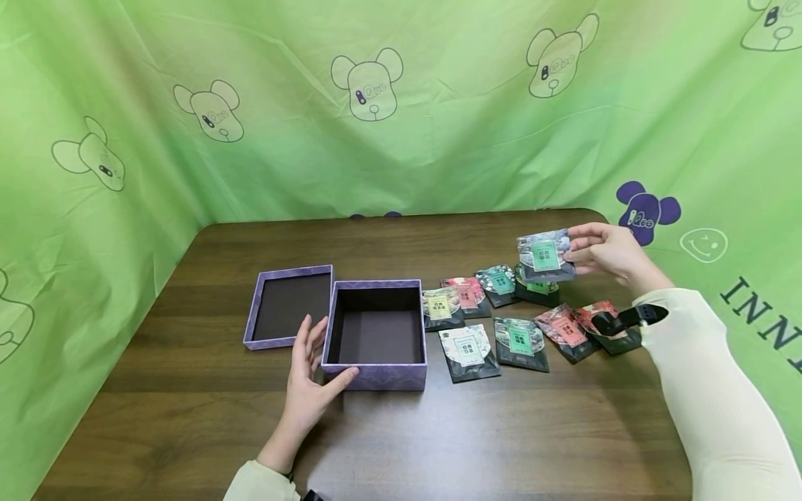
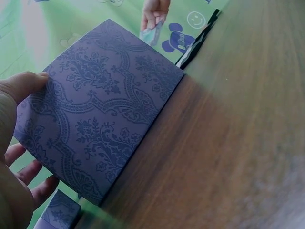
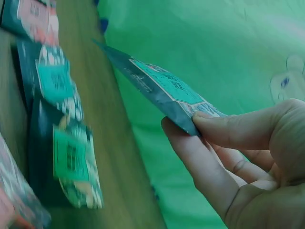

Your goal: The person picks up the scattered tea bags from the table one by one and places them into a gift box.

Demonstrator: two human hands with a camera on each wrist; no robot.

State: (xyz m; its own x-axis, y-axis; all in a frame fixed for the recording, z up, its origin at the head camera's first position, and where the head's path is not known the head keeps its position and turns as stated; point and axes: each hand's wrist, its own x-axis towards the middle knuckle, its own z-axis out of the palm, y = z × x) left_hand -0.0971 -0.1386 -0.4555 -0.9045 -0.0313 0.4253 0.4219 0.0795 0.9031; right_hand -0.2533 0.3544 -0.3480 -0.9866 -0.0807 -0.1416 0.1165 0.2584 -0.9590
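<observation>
Head view showed the right hand (image 1: 606, 250) pinching a raised packet (image 1: 542, 256) by its edge, thumb against fingers, above the table (image 1: 388, 445). Just under the grip, a green-labelled packet (image 1: 539, 287) was partly covered. Seven more packets lay leftward of the grip or nearer the person, the rightmost partly hidden by a black wrist strap (image 1: 651, 314). Farther left of the grip, an open box (image 1: 376, 379) showed its dark floor; the left hand (image 1: 307, 390) straddled its near left corner, thumb on the front wall, fingers spread wide by the side. Beyond that hand, a shallow lid (image 1: 269, 343) lay hollow side up, one corner behind the fingers. Left wrist view had the box's front hiding its inside. Small label print was too fine to read.
</observation>
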